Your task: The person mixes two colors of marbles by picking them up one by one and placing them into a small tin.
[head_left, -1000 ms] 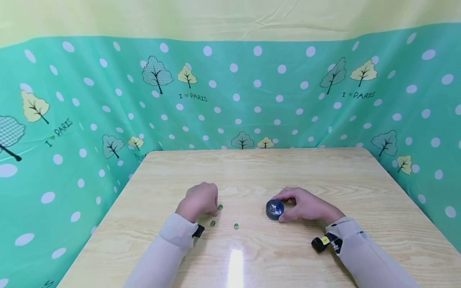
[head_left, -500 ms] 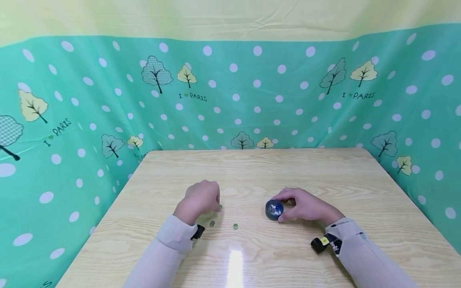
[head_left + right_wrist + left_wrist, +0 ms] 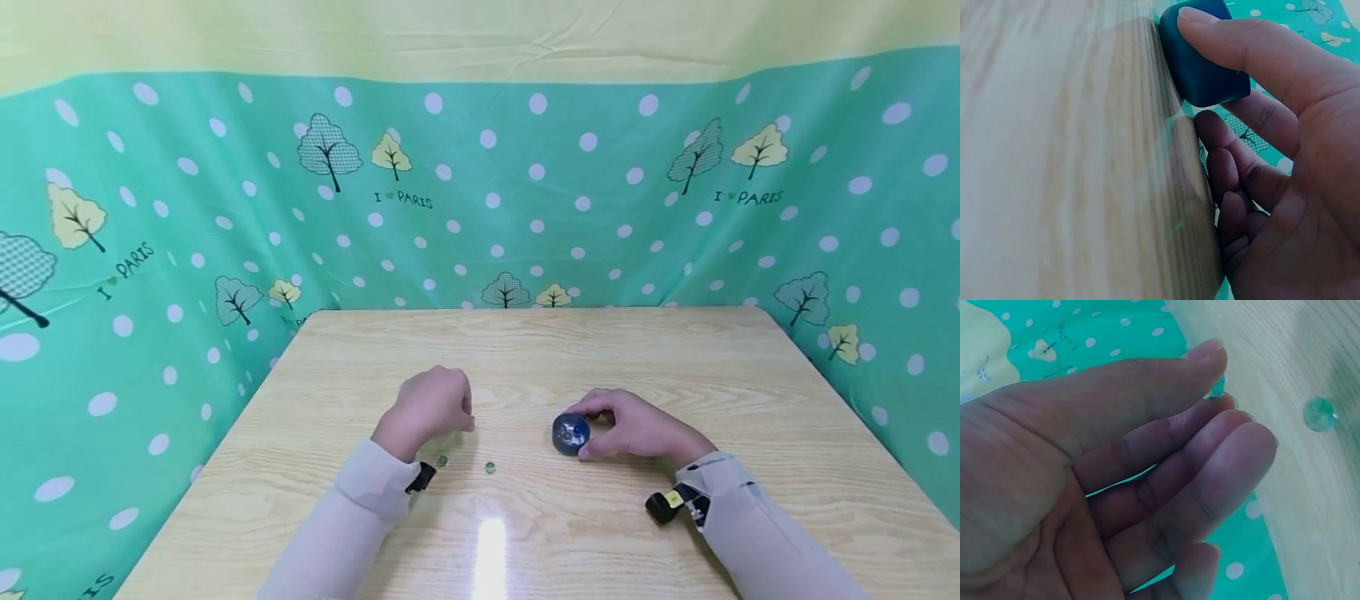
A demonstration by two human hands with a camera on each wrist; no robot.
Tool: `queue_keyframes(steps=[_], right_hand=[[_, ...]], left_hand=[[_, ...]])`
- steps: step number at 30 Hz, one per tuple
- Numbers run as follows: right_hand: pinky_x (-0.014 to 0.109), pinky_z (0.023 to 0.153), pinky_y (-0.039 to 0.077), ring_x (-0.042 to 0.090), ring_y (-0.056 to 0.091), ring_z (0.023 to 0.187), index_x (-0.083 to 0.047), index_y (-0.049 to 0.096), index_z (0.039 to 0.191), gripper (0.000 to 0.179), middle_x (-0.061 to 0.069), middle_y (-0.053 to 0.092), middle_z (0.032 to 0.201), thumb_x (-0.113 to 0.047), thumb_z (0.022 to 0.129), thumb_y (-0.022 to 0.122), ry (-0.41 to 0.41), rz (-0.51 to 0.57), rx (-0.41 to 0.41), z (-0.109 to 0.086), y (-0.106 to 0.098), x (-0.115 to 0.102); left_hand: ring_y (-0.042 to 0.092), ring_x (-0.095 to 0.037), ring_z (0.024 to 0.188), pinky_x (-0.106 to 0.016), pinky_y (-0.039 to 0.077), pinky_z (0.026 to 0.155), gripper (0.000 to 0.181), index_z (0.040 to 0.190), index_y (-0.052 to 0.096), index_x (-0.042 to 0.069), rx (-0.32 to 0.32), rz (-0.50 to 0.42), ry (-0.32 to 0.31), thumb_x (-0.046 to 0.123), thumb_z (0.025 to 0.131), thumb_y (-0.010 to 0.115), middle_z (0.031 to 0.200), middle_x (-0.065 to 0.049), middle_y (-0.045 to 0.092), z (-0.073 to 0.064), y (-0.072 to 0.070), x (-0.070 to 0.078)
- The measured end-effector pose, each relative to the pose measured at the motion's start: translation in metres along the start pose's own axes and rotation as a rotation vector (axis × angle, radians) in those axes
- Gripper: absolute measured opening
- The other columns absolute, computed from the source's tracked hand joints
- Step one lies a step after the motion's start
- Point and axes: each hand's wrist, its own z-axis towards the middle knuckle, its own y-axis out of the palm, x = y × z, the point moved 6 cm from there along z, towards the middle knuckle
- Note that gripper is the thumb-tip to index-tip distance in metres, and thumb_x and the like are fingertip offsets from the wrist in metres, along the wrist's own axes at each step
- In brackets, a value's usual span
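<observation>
The left hand (image 3: 435,406) pinches a green marble (image 3: 1217,388) between the thumb and a fingertip, with most of the marble hidden behind the thumb; the other fingers bend loosely beneath it. In the head view this hand is over the left-centre part of the wooden table (image 3: 600,542), back of the hand upward, and I cannot tell whether the fingertips touch the wood. Two more green marbles lie on the table, apart from each other: the near-left marble (image 3: 442,461) just beside the left wrist, and the near-right marble (image 3: 491,468) farther right, in the space between the hands. The right hand (image 3: 633,425) grips a dark blue cup (image 3: 1194,72) by its side, thumb on the near side and fingers on the far side. The cup stands on the table right of the marbles, its round mouth facing up (a patch of brighter blue and some pale glints show inside, too small to make out). Both arms wear light sleeves, and a black wrist camera (image 3: 662,507) sits at the right cuff. A strip of white glare (image 3: 491,554) shines on the near table. Behind hangs a green curtain (image 3: 536,200) with white dots, printed trees and a pale yellow upper band.
</observation>
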Motion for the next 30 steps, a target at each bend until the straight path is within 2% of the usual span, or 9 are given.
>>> queue_keyframes(steps=[12, 22, 30], right_hand=[[0.045, 0.104, 0.044, 0.019, 0.058, 0.115, -0.032, 0.072, 0.127, 0.055, -0.008, 0.067, 0.122, -0.036, 0.076, 0.093, -0.011, 0.009, -0.013, 0.001, 0.001, 0.000], [0.046, 0.103, 0.044, 0.020, 0.058, 0.115, -0.033, 0.072, 0.125, 0.053, -0.007, 0.067, 0.122, -0.036, 0.076, 0.093, -0.011, 0.033, -0.010, 0.001, 0.001, 0.002], [0.041, 0.101, 0.045, 0.017, 0.059, 0.114, -0.034, 0.072, 0.126, 0.054, -0.009, 0.067, 0.123, -0.038, 0.076, 0.093, -0.001, 0.021, -0.003, 0.001, -0.001, 0.003]], left_hand=[[0.056, -0.009, 0.056, -0.031, 0.045, 0.052, 0.026, 0.063, 0.070, 0.025, 0.018, -0.027, 0.054, 0.027, 0.079, 0.090, 0.064, 0.014, 0.064, 0.005, -0.008, 0.021], [0.056, -0.010, 0.059, -0.032, 0.046, 0.053, 0.028, 0.063, 0.068, 0.027, 0.038, -0.028, 0.076, 0.030, 0.079, 0.090, 0.067, 0.014, 0.064, 0.009, -0.012, 0.039], [0.056, -0.010, 0.059, -0.031, 0.046, 0.052, 0.028, 0.062, 0.068, 0.028, 0.046, -0.026, 0.102, 0.030, 0.079, 0.090, 0.065, 0.015, 0.064, 0.014, -0.012, 0.052]])
